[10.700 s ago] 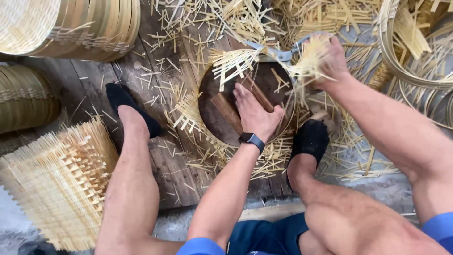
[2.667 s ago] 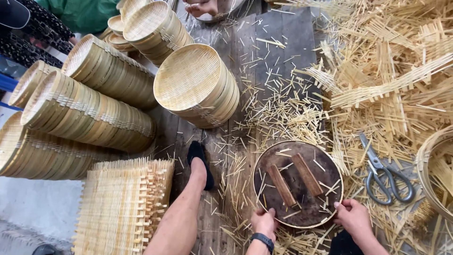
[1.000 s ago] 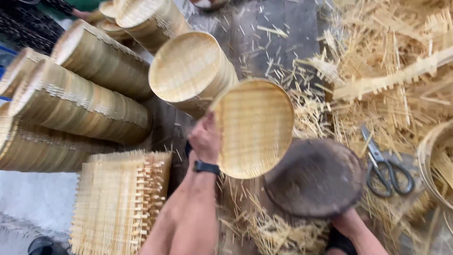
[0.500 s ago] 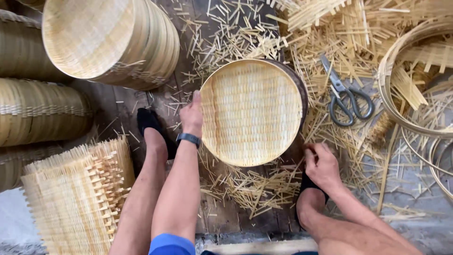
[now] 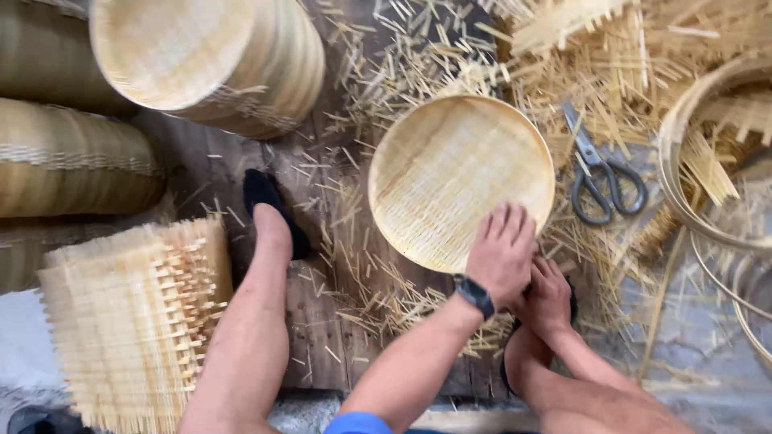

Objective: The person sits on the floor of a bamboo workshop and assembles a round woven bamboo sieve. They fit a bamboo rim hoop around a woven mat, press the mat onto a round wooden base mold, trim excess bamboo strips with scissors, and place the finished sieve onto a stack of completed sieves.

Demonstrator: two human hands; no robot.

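A round woven bamboo tray (image 5: 450, 173) lies flat in front of me, covering the dark round block beneath it. My left hand (image 5: 503, 253), with a black watch on the wrist, rests palm down on the tray's near right edge, fingers spread. My right hand (image 5: 551, 293) sits just below and behind the left, at the tray's near rim; its fingers are partly hidden, so its grip is unclear. Grey-handled scissors (image 5: 599, 173) lie to the right of the tray among bamboo offcuts.
Stacks of finished round trays (image 5: 209, 60) lie at the upper left, more stacks (image 5: 72, 157) at the far left. A pile of square woven mats (image 5: 129, 313) sits at lower left. Bamboo hoops (image 5: 691, 153) stand on the right. My bare legs and black shoes (image 5: 269, 201) flank the work spot.
The left hand took a tray from the stack and set it over the dark block. It has since slid from the tray's left edge to its near right edge, beside the right hand.
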